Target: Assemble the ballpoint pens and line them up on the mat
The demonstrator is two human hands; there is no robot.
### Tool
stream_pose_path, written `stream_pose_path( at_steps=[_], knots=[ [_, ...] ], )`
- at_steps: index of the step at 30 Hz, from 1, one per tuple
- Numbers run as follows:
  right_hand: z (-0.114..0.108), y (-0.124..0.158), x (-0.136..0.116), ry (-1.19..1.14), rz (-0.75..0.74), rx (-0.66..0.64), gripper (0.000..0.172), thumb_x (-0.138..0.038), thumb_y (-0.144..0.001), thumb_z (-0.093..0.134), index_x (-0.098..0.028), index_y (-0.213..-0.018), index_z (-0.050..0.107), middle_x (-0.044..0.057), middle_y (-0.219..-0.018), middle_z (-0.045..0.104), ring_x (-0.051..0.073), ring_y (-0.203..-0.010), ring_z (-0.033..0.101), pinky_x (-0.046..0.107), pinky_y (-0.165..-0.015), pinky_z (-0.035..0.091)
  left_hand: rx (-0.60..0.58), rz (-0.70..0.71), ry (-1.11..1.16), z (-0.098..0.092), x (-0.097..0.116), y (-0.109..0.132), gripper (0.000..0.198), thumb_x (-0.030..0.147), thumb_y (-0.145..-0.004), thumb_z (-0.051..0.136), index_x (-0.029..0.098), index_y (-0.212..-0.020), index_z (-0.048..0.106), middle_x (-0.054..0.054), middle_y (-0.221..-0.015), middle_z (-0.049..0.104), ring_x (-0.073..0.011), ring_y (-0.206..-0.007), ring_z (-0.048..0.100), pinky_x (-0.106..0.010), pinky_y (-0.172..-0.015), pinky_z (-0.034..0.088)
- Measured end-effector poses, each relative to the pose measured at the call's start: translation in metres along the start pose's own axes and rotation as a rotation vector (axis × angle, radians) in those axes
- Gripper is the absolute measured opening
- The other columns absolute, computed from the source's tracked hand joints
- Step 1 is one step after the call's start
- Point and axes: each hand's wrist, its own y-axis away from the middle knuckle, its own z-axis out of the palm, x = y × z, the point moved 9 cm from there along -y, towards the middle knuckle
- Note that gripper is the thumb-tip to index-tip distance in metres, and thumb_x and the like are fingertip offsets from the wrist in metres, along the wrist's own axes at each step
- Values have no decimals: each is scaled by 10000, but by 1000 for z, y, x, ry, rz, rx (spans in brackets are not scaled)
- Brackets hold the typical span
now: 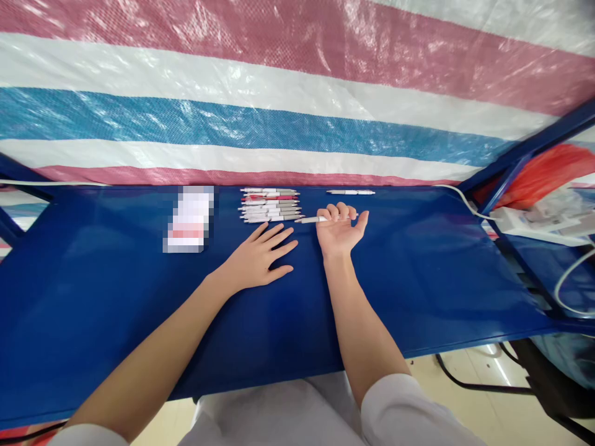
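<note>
Several white and grey pens (pixel 269 209), one of them with red, lie side by side near the back of the blue table. My left hand (pixel 260 255) rests palm down just in front of them, fingers spread, holding nothing. To its right my right hand (pixel 340 230) is turned palm up, its fingers curled round a white pen (pixel 309 220) whose tip points left toward the row. Behind that hand a single white pen (pixel 350 192) lies by the table's back edge.
A blurred white item with a reddish band (pixel 188 217) lies on the blue table (pixel 418 272) at the left. A striped sheet (pixel 279 130) hangs behind. At the right are a red bag (pixel 548 170), white box and cable.
</note>
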Motion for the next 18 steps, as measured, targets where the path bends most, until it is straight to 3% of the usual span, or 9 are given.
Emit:
stream_pose_path(
  at_steps=[11, 18],
  knots=[
    [-1, 6, -4, 235, -78, 25, 472, -519, -958, 291, -226, -587, 274, -55, -613, 193, 136, -527, 232, 292, -526, 337, 93, 21, -7, -9, 2, -1, 453, 438, -951, 536, 182, -1312, 632, -121, -1439, 546, -324, -1358, 480, -532, -1166, 329],
    [4, 14, -3, 145, -49, 22, 490, -517, -970, 303, -221, -579, 300, -57, -595, 226, 124, -518, 263, 280, -518, 341, 415, -69, -35, -44, -7, -3, 265, 270, -923, 577, 175, -1129, 714, -94, -1174, 725, -261, -1140, 657, -442, -1054, 486]
  ],
)
